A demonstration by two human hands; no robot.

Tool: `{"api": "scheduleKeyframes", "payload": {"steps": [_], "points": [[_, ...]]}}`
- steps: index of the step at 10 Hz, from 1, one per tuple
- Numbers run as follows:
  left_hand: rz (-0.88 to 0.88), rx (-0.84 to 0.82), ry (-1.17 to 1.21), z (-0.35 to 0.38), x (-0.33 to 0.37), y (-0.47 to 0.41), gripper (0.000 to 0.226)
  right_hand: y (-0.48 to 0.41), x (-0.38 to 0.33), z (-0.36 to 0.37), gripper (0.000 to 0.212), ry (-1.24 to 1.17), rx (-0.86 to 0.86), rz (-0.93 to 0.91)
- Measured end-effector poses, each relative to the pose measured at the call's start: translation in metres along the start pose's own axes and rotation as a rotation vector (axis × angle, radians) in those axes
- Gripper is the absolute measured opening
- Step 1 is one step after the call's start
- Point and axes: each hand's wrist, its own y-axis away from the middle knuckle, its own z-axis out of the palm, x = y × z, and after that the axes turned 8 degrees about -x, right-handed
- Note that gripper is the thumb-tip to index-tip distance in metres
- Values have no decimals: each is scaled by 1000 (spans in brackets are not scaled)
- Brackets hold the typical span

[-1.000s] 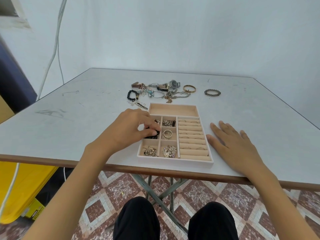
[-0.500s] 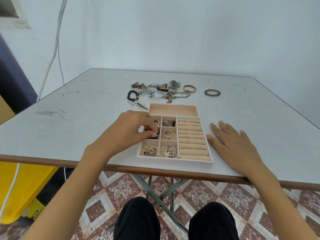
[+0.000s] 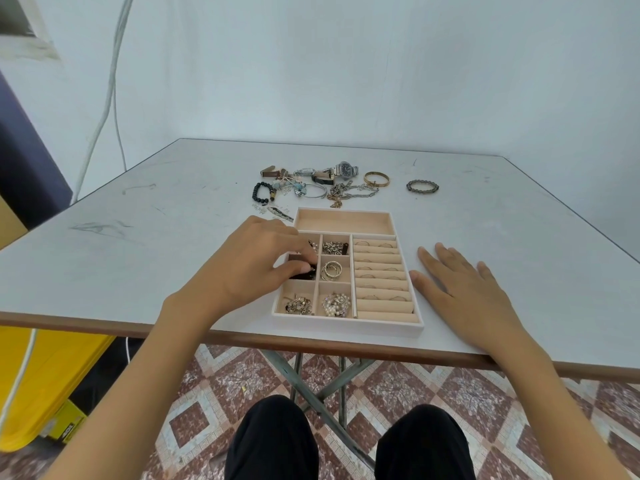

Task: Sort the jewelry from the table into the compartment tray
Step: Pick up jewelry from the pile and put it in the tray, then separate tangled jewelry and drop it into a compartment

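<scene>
**Desk:** What has moved in the last second?

**Operator:** Very little on my feed. My left hand point(image 3: 256, 268) has stayed over the middle cell of the left column of the tray point(image 3: 346, 323). Thumb and curled fingers are pinched on the dark piece point(image 3: 306, 276), and only the fingertips have shuffled a little. My right hand point(image 3: 464, 299) hasn't budged. It lies flat with fingers spread on the counter point(image 3: 173, 237), just beside the tray's right wall, holding nothing.

**Desk:** What does that mean for the sort?

**Operator:** I think the piece is being tucked in rather than carried. It is already down in its cell, so letting go looks close. There is plenty left beyond the tray, including the watch point(image 3: 344, 169), the gold bangle point(image 3: 376, 179) and the beaded bracelet point(image 3: 422, 186).

**Desk:** Which way does the piece lie?

**Operator:** My hand covers most of it. The part I can see runs roughly across the cell, left to right, but I can't tell which end is which. The tray's long axis runs away from me.
</scene>
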Motion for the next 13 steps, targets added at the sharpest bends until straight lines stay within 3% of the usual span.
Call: {"api": "scheduleKeyframes", "payload": {"steps": [4,6,8,11,13], "points": [[-106,2,-31,-4,2,-3,11,1,-1,0,63,-9,-2,4],[-91,96,-110,-4,13,-11,29,1,-1,-1,63,-8,2,5],[-117,-61,-252,3,30,-29,32,1,-1,0,62,-15,3,2],[-51,-6,-189,-1,31,-31,21,1,-1,-1,61,-25,5,0],[5,-124,-165,3,22,-30,22,2,-1,-1,61,-14,2,5]]}}
